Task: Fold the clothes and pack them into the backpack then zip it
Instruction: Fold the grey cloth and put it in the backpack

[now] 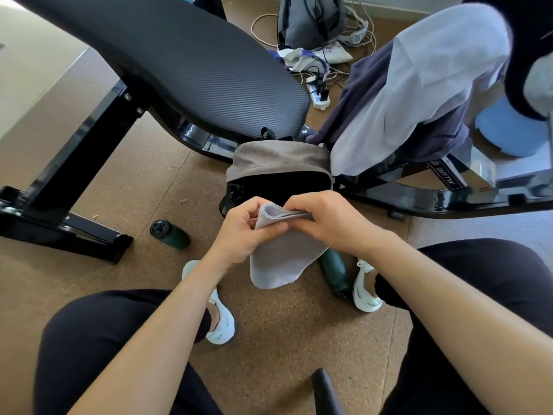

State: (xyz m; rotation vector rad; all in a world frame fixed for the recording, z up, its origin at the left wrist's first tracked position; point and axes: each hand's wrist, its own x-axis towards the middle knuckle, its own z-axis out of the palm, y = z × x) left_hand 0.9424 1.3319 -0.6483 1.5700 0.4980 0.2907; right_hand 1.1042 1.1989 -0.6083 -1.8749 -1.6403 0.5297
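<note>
Grey cloth was pinched at its folded top edge by left hand and right hand, above open backpack | edges should be aligned before it is lowered in.

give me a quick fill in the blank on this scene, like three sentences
1. Both hands, the left hand and the right hand, pinch a folded ____ cloth.
2. The backpack on the floor has its top ____.
3. A dark green ____ stands left of the hands.

Missing words: grey; open; bottle
</note>
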